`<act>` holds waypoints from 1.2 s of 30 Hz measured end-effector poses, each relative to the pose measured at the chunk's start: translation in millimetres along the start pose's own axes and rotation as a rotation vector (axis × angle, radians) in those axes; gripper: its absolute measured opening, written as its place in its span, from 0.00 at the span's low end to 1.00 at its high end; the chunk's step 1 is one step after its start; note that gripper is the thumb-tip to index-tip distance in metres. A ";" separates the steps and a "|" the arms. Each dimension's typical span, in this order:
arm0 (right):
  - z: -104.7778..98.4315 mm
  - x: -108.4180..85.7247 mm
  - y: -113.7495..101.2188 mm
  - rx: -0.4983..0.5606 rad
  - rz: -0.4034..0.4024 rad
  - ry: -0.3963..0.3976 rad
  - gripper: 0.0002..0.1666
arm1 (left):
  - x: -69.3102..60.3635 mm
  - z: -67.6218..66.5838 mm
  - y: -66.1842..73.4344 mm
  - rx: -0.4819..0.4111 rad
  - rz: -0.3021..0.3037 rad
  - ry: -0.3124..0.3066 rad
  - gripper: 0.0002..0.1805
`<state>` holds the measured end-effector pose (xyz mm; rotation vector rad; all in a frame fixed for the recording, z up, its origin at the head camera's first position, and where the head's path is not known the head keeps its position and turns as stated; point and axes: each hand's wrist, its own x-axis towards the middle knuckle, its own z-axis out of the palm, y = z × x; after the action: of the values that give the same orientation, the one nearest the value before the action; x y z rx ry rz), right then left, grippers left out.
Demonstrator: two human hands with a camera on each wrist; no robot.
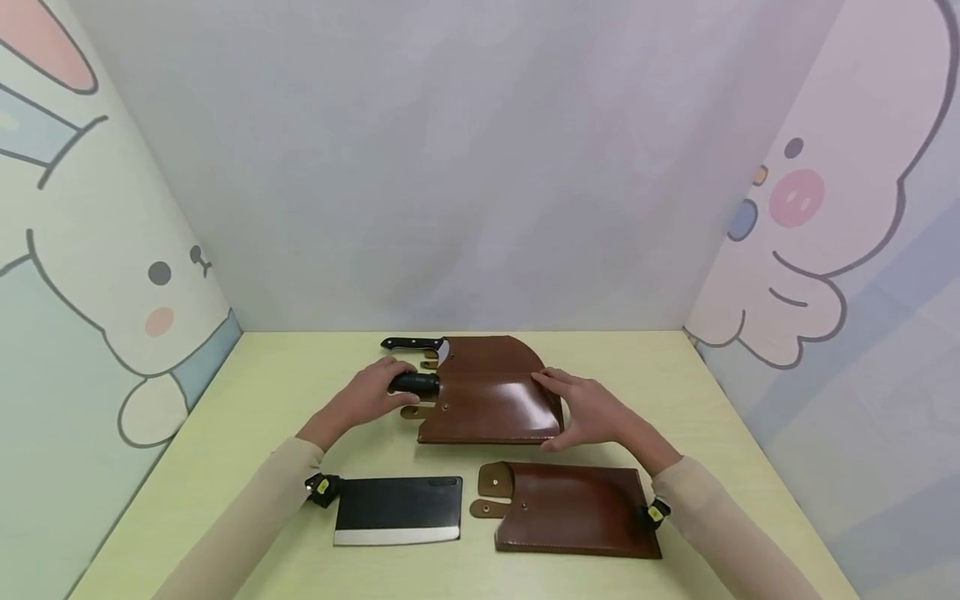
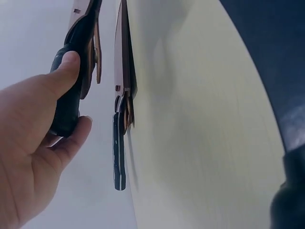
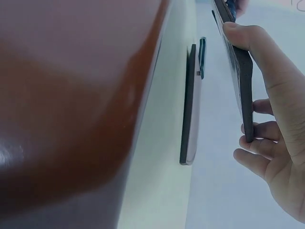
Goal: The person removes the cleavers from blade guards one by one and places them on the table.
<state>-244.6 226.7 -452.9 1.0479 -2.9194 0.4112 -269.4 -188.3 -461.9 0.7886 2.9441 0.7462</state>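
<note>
Left hand: wrapped partway round the black handle, thumb laid along it in the left wrist view; grip firm-looking, little gap.
Right hand: part-spread, holding the 3 o'clock end of the held sheath between thumb on the near edge and fingers on the far side.
Held sheath: brown, glossy, between the hands; both wrist views show it up off the table. Blade hidden, depth inside cannot be told.
Key relation: handle leaves the sheath mouth toward 9 o'clock; long axis of the pair runs close to 9–3. Left hand nearer the handle, right hand nearer the closed end. A pull or push would, in my judgement, work along that line.
Strap: unfastened, pointing to 9 o'clock just below the handle.
Rear sheath: at 12 o'clock behind the held one, riveted handle out toward 9.
Dark cleaver: bare, at 7 o'clock of the held sheath.
Front sheath: at 5 o'clock, flaps toward 9.
</note>
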 end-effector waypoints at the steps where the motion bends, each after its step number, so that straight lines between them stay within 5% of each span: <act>1: 0.0 -0.2 -0.1 0.002 -0.006 0.007 0.69 | 0.0 0.2 0.5 0.006 -0.003 0.004 0.28; 13: 3.3 -6.9 -4.4 0.013 -0.006 0.068 0.69 | -7.3 0.8 5.2 0.068 0.072 0.114 0.21; 36: 9.3 -12.4 -9.3 0.024 -0.056 0.128 0.68 | -18.6 0.4 4.0 0.102 0.164 0.216 0.24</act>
<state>-228.4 225.1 -460.8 1.0615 -2.7736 0.4929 -251.2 -193.9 -462.6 1.0299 3.1603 0.7379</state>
